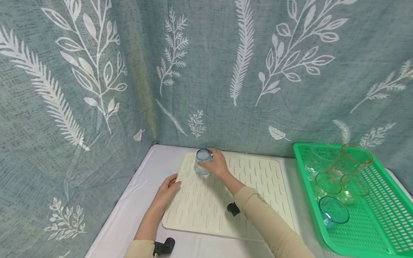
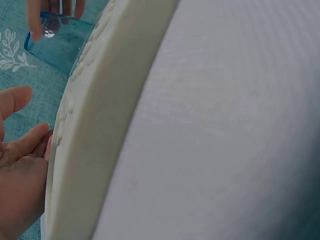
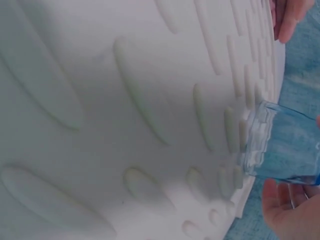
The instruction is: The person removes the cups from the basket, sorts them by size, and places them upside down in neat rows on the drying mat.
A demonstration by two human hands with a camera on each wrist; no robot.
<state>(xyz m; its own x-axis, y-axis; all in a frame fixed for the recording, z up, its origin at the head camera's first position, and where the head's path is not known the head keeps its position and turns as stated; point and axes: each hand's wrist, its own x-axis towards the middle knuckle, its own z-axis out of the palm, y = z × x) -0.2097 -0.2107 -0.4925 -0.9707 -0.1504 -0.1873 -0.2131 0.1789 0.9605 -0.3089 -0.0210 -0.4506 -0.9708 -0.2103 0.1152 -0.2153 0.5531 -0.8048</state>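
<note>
My right hand [image 1: 215,164] grips a clear blue drinking glass [image 1: 202,167] from its right side, thumb across the front. The glass stands upright, rim up, its base at the far left part of a cream ridged drying mat [image 1: 206,211]. In the right wrist view the glass [image 3: 285,142] shows its base against the mat's ridges, with the fingers of the right hand [image 3: 295,210] along its wall. My left hand [image 1: 167,190] lies at the mat's left edge, fingers loosely bent and holding nothing. The left wrist view shows that hand [image 2: 22,170] beside the mat's edge.
A green plastic basket [image 1: 308,200] stands at the right, its base perforated. Inside are several glasses, among them a blue one [image 1: 333,213] and a tall one with a red rim [image 1: 355,157]. A leaf-patterned curtain [image 1: 206,71] hangs behind and to the left of the white-covered table [image 1: 109,233].
</note>
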